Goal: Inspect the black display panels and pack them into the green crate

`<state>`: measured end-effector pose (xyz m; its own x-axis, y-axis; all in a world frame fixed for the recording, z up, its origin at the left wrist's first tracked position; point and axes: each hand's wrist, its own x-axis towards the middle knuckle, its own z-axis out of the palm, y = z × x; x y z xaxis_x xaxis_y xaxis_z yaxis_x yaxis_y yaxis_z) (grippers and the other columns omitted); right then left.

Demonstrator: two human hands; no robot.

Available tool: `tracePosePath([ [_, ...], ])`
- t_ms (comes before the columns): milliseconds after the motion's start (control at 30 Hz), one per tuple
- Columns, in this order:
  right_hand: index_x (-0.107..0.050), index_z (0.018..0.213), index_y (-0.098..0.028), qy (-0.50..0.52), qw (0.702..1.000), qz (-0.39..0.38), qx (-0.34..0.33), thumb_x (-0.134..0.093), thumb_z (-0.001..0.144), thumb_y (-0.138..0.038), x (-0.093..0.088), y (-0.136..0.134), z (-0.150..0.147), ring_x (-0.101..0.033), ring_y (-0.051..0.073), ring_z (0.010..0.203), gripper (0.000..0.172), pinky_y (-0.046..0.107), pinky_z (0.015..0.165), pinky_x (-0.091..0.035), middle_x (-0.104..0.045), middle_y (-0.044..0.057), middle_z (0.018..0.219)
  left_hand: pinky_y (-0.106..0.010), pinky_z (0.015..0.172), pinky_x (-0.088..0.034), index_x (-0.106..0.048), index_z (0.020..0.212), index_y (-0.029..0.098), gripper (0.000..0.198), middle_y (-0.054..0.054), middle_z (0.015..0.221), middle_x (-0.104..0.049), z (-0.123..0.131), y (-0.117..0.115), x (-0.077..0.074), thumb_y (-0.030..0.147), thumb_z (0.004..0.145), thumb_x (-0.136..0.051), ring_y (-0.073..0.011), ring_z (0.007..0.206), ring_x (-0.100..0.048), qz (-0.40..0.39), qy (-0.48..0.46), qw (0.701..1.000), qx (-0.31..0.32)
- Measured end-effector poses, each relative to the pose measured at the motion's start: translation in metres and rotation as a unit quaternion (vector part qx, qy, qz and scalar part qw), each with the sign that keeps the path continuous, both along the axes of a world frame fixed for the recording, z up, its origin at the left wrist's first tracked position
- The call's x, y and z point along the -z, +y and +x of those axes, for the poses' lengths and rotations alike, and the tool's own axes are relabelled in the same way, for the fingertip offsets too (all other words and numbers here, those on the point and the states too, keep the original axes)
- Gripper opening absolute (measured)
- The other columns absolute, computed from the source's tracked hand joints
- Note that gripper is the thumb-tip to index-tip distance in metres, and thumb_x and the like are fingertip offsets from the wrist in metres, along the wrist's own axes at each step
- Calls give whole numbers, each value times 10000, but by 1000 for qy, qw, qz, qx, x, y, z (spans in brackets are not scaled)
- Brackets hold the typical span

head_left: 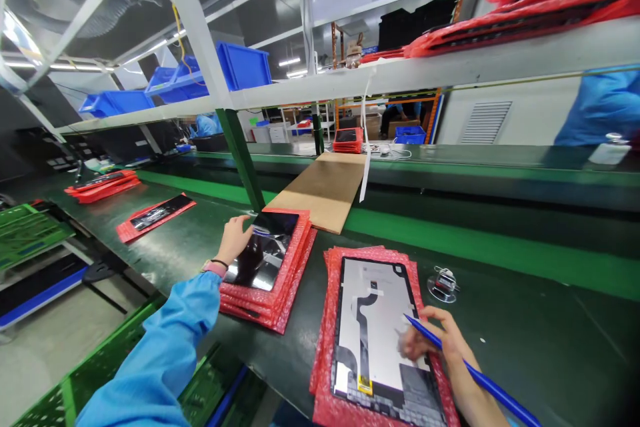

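My left hand (234, 240) is at the far left corner of a glossy black tablet screen (267, 250), fingers curled at its edge. That screen lies face up on a stack of red bubble-wrap sleeves (293, 273). My right hand (445, 343) holds a blue pen-like stick (493, 387) between its fingers, tip pointing left. Its fingertips are blurred over a second tablet screen (383, 320), which lies with its silver back up and shows a dark flex cable (363, 333) with a yellow end. Red bubble-wrap sleeves (327, 347) lie under this panel.
A small clear-and-metal object (443, 283) sits right of the second panel. Behind is a brown board (320, 190) beside a green post (240, 157). More red sleeves with screens (155, 213) lie at left. Overhead, a shelf (350, 83) carries blue bins (243, 67) and red packs (530, 20).
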<state>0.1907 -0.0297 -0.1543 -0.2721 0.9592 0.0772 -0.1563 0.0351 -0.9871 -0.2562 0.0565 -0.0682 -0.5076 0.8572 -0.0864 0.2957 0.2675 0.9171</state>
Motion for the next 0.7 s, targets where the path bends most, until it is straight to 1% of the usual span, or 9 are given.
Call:
tracePosePath([
  [67, -503, 832, -238, -100, 995, 1, 17, -438, 890, -531, -6, -2, -6, -587, 168, 573, 306, 283, 558, -463, -639, 4, 669, -368, 798, -504, -562, 1107, 153, 272, -67, 1079, -598, 33, -3, 3, 210, 843, -597, -187, 924, -593, -6, -13, 999, 45],
  [133, -469, 653, -218, -191, 981, 14, 35, -521, 850, -489, -8, -4, -8, -530, 152, 542, 338, 265, 545, -406, -578, -6, 568, -297, 707, -497, -603, 997, 150, 216, -30, 838, -629, 74, -14, 10, 162, 782, -620, -154, 752, -604, -31, -51, 991, 117],
  [167, -442, 595, -216, -217, 975, 21, 42, -552, 823, -478, -8, -4, -9, -498, 147, 524, 364, 265, 537, -377, -540, -13, 524, -286, 649, -493, -612, 961, 143, 204, -20, 752, -622, 95, -22, 14, 168, 759, -627, -145, 668, -598, -51, -81, 983, 159],
  [233, -387, 527, -220, -240, 969, 29, 54, -585, 777, -444, -6, -4, -9, -423, 133, 488, 390, 268, 517, -312, -453, -32, 474, -288, 562, -483, -615, 920, 132, 226, -26, 705, -626, 132, -41, 21, 200, 708, -647, -144, 568, -591, -92, -148, 957, 233],
  [300, -339, 506, -225, -261, 963, 39, 60, -572, 755, -410, -5, -5, -10, -356, 121, 473, 388, 273, 508, -256, -373, -49, 466, -320, 581, -504, -615, 891, 116, 259, -53, 747, -634, 159, -58, 26, 216, 661, -681, -159, 591, -609, -122, -211, 929, 278],
  [400, -303, 505, -229, -278, 958, 46, 58, -537, 739, -383, -6, -5, -11, -329, 119, 481, 365, 279, 519, -233, -328, -51, 481, -362, 719, -521, -612, 864, 118, 273, -60, 854, -612, 177, -73, 29, 178, 618, -714, -166, 720, -622, -130, -274, 909, 285],
  [467, -305, 501, -228, -281, 957, 47, 53, -530, 729, -372, -7, -6, -11, -325, 119, 483, 350, 280, 524, -229, -326, -50, 483, -358, 798, -496, -613, 857, 123, 276, -63, 918, -600, 180, -75, 29, 133, 605, -724, -159, 789, -612, -132, -299, 906, 268],
  [533, -310, 492, -225, -277, 959, 46, 49, -536, 717, -356, -8, -7, -12, -311, 115, 479, 344, 280, 523, -219, -319, -52, 476, -345, 830, -470, -616, 870, 127, 293, -71, 949, -607, 181, -74, 26, 100, 600, -726, -151, 811, -603, -140, -325, 901, 252],
  [700, -315, 467, -222, -237, 969, 23, 66, -590, 686, -326, -7, -9, -11, -284, 112, 485, 366, 279, 519, -203, -315, -53, 463, -291, 803, -446, -591, 852, 141, 284, -36, 796, -621, 187, -70, 20, 89, 594, -699, -121, 735, -592, -162, -392, 879, 219],
])
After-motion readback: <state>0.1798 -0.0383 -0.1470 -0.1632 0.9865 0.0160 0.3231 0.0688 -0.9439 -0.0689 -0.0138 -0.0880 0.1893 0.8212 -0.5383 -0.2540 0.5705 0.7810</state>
